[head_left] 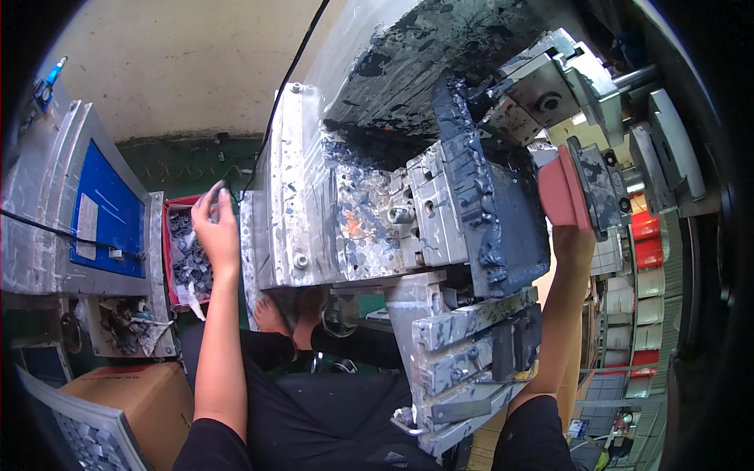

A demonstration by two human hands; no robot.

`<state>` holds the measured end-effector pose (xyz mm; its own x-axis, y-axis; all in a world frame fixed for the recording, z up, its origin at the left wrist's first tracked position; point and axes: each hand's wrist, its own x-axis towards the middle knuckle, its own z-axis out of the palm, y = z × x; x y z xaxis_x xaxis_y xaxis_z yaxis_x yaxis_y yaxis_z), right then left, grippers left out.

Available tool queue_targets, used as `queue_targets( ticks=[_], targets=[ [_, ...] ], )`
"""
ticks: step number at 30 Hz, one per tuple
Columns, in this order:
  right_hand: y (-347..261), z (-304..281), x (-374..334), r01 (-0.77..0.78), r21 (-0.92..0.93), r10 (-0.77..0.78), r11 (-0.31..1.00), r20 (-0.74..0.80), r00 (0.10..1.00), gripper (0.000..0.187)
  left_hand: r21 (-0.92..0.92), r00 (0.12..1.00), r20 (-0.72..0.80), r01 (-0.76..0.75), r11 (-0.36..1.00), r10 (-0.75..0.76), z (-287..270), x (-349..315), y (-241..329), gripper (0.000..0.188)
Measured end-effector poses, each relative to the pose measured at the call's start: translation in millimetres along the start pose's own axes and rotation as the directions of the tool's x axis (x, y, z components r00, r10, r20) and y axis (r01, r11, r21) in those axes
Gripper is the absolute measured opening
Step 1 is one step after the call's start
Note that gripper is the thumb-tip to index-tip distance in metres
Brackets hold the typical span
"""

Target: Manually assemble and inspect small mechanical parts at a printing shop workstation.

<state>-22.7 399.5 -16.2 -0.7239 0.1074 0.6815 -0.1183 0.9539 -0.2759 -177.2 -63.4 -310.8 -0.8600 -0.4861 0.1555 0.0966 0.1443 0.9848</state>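
Head view: left hand (pixel 216 228) pinches a small dark piece (pixel 221 188) over right edge of red bin (pixel 166 247), likely keeping grey parts (pixel 192 271) handy; right hand (pixel 576 235) mostly behind pink pad (pixel 559 188), can't tell grip.

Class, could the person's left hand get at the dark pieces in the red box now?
Probably yes: the left hand appears close to the open red box; nothing visible blocks its way to the dark pieces.
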Motion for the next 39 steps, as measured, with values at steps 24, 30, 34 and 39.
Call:
queue_targets(
  ticks=[24, 30, 34, 39],
  targets=[
    [-92.3, 48.2, 50.7, -0.466, 0.757, 0.28, 0.458, 0.375, 0.884, 0.037, 0.15, 0.728, 0.396, -0.652, 0.743, 0.559, 26.2, -43.0, 335.1, 0.027],
    [-72.0, 50.9, 53.2, -0.429, 0.815, 0.214, 0.389, 0.373, 0.903, 0.037, 0.21, 0.736, 0.412, -0.651, 0.73, 0.537, 30.7, -41.3, 337.1, 0.026],
    [-68.0, 49.5, 56.4, -0.423, 0.807, 0.214, 0.413, 0.365, 0.906, 0.037, 0.215, 0.735, 0.427, -0.648, 0.731, 0.526, 33.0, -39.7, 337.6, 0.027],
    [-65.3, 49.1, 57.2, -0.415, 0.795, 0.19, 0.443, 0.369, 0.91, 0.037, 0.182, 0.751, 0.406, -0.624, 0.76, 0.52, 37.0, -36.9, 333.3, 0.027]
  ],
)
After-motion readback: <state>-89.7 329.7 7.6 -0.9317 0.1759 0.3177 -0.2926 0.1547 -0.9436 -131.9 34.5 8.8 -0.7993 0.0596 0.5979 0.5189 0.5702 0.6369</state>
